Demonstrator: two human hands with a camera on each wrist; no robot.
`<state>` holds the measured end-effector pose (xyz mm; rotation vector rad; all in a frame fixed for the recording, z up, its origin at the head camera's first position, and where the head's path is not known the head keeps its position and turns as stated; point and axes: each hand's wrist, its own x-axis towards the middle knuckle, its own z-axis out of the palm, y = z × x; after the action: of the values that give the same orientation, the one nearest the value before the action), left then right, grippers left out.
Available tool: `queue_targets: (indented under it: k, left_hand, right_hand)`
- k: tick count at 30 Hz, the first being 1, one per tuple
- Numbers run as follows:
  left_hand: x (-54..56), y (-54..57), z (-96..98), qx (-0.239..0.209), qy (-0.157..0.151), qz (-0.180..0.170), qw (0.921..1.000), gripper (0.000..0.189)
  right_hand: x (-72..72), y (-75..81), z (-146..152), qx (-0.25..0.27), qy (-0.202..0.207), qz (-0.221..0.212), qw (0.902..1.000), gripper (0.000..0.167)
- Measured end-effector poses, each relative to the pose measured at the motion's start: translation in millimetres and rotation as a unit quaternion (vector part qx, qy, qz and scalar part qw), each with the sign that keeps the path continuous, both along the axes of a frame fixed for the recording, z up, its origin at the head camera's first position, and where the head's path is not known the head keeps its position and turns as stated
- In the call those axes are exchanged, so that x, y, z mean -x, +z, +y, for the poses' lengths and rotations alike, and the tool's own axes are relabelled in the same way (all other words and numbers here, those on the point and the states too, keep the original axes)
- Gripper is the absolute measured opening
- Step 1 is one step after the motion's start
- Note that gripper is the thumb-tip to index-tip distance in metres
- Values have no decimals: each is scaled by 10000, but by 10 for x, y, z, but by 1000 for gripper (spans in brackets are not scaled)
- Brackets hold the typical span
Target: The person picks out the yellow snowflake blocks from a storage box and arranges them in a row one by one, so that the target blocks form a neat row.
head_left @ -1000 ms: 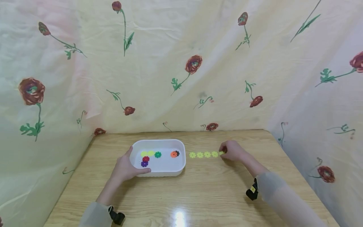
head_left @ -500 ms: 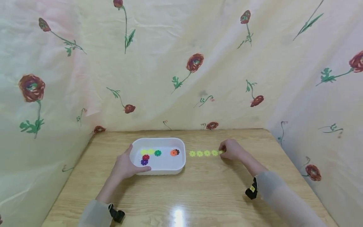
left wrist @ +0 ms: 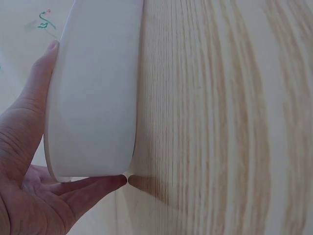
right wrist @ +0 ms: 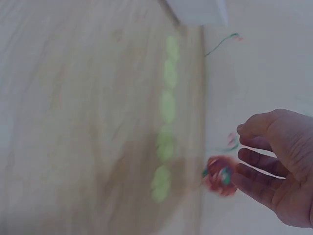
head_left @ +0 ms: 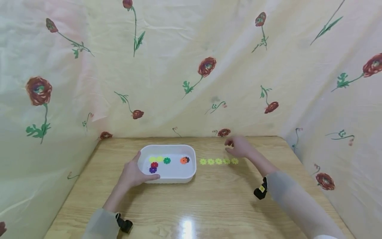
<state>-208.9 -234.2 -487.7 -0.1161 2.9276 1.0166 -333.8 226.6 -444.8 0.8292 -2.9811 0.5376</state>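
Observation:
My left hand (head_left: 131, 173) grips the left end of a white plastic tub (head_left: 176, 181), its thumb along the near rim and its fingers at the left side. In the left wrist view, fingers (left wrist: 93, 193) lie against the tub's end wall. Right of the tub, a straight row of several yellow flower-shaped plastic discs (head_left: 219, 161) lies on the table. My right hand (head_left: 240, 147) is raised above the far side of the row's right end, fingers loosely bent and holding nothing. The right wrist view shows it apart from the discs.
Inside the tub lie two yellow discs (head_left: 156, 159), a green disc (head_left: 167, 160), a red disc (head_left: 154, 164), a purple disc (head_left: 153, 170), and an orange disc (head_left: 183, 160) beside a dark one (head_left: 187, 159). A flowered cloth (head_left: 167, 73) hangs behind the wooden table (head_left: 191, 202).
My right hand has let go of the yellow disc at the row's right end and risen away from it, uncovering that disc. My left hand still holds the tub in place.

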Motion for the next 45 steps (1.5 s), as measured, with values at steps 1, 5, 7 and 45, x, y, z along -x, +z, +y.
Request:
queue_targets:
  k: [1, 5, 7, 45]
  left_hand:
    - [2, 1, 2, -11, 2, 10, 10000, 142]
    - [3, 5, 11, -52, 3, 30, 10000, 141]
    - [1, 6, 11, -49, -8, 36, 10000, 141]
    - [-28, 6, -27, -168, -34, -72, 9998, 138]
  right_hand:
    - [14, 33, -52, -11, -12, 54, 10000, 18]
    - [43, 197, -305, 141, 14, 73, 9999, 18]
    - [49, 251, -450, 251, 39, 79, 9996, 19]
    - [-35, 197, -2123, 214, 981, -508, 9936, 21]
